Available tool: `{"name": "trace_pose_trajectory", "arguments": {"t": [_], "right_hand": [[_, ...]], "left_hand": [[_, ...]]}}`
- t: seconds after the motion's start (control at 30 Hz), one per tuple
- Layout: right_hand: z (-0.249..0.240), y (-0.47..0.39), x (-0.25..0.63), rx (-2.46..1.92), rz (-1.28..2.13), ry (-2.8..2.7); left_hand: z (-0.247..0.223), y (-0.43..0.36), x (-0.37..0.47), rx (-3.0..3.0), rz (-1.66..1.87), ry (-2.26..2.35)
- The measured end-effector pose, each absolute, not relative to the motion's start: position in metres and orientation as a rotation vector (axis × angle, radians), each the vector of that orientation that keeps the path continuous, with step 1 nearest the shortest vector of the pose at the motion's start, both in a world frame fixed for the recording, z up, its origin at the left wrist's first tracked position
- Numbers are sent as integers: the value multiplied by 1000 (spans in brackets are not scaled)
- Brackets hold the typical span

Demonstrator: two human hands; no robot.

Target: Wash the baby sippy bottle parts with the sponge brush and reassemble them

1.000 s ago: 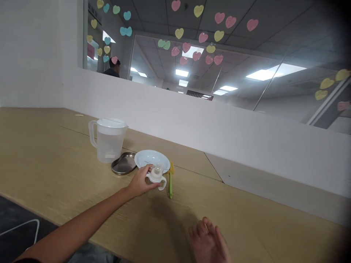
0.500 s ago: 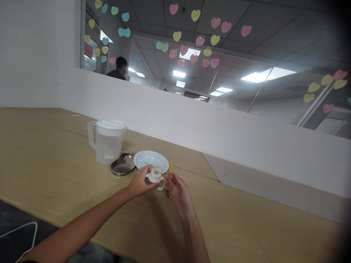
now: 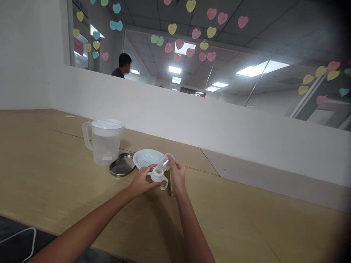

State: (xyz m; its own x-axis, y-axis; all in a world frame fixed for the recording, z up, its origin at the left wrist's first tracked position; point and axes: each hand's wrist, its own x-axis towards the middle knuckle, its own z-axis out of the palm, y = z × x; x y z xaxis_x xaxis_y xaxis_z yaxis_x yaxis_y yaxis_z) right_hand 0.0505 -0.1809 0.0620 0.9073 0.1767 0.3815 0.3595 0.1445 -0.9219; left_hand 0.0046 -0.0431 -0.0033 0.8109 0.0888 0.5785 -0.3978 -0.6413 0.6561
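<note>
My left hand is wrapped round a white bottle top with two side handles, held above the table. A clear dome-shaped cap is pinched in my right hand, tilted just above and right of the bottle top. Behind my hands a white bowl rests on the table with a thin object in it. A green, long thin item shows beside my right hand, partly hidden by it.
A lidded translucent jug and a kidney-shaped metal tray stand left of the bowl on the wooden table. Behind is a white wall with a window; a person is beyond the glass.
The clear cap has come off the bottle top and is now in my right hand, up and to the right. The person beyond the glass has moved slightly right in view.
</note>
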Motion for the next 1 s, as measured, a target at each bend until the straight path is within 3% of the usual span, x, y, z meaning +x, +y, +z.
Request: {"name": "trace_pose_trajectory", "arguments": {"t": [0.3,0.7,1.0], "right_hand": [[33,-191,77,-1249,-249,-453],[-7,-188,106,-1587,-216,-627],[-12,-184,111,-1820,-400,-644]], "left_hand": [[-8,-47,3,2170,850,-292],[-14,-42,6,2233,1016,-315],[-8,-40,3,2222,1000,-282]]}}
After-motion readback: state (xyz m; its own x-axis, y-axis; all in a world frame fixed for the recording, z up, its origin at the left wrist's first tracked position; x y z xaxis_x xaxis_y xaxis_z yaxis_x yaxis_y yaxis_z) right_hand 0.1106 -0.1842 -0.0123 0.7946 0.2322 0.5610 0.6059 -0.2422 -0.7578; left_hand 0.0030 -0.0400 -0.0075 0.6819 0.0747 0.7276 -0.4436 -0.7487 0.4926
